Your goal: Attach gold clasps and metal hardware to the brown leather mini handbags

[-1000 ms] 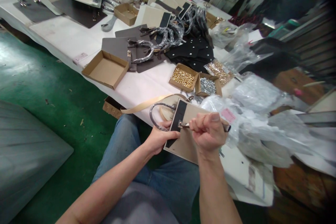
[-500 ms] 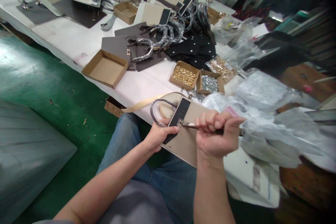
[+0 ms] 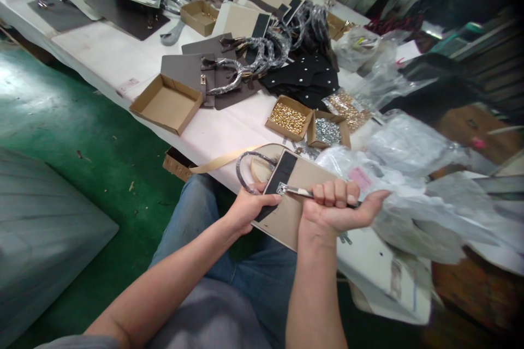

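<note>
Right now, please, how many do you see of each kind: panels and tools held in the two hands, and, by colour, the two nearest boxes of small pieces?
Panel in the left hand: 1
Tool in the right hand: 1
Box of gold-coloured pieces: 1
Box of silver-coloured pieces: 1
Total: 4

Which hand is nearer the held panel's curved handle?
Left. The left hand is by the lower end of the curved handle; the right hand is farther, gripping a tool.
</note>
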A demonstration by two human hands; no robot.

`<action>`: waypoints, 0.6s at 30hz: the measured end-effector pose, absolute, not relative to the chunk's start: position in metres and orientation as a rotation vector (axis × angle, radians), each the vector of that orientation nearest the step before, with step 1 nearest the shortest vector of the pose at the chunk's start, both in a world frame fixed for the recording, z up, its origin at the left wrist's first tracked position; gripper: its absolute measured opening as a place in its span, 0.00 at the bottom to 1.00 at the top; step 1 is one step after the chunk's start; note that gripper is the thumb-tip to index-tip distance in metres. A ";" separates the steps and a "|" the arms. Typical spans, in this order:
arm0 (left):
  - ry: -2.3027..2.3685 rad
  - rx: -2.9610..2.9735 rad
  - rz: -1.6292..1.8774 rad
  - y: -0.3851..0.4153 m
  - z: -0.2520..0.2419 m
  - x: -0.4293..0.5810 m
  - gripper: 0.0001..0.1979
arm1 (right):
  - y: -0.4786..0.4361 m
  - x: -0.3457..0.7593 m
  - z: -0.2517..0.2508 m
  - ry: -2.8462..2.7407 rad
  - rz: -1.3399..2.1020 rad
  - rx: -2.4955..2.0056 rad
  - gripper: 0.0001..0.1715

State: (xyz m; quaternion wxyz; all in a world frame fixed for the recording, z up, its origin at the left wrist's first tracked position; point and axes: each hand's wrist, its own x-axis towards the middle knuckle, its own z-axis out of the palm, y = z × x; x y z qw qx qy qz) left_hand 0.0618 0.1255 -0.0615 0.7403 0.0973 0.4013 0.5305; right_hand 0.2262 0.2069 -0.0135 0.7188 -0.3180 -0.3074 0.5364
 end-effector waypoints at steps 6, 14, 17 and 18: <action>0.923 0.283 1.132 0.128 -0.056 0.057 0.18 | 0.205 0.226 -0.018 -0.679 1.167 -0.741 0.48; 0.902 0.304 1.170 0.127 -0.057 0.056 0.16 | 0.199 0.199 0.010 -0.882 1.121 -0.791 0.45; 0.900 0.321 1.157 0.128 -0.055 0.054 0.15 | 0.200 0.192 0.016 -0.906 1.125 -0.813 0.43; 0.906 0.330 1.152 0.128 -0.054 0.053 0.15 | 0.200 0.190 0.017 -0.916 1.129 -0.818 0.42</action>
